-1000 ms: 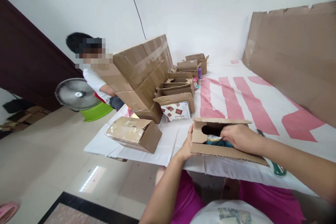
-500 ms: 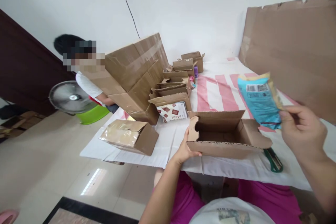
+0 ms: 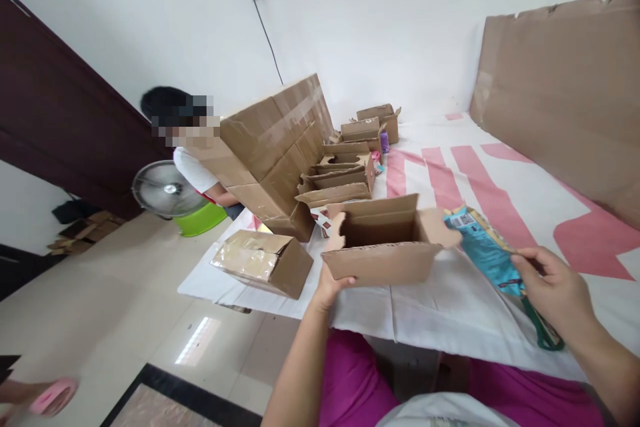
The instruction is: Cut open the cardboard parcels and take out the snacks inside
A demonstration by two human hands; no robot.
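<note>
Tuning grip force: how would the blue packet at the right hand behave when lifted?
Probably light: the right hand has just one end of the blue packet between thumb and fingers. Likely flexible, as the wrapper looks thin and creased. Unlikely to roll, given its flat shape.

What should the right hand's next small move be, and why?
Probably lay the blue packet down on the cloth: the right hand pinches it by its edge over the cloth, while the left hand holds the open box.
</note>
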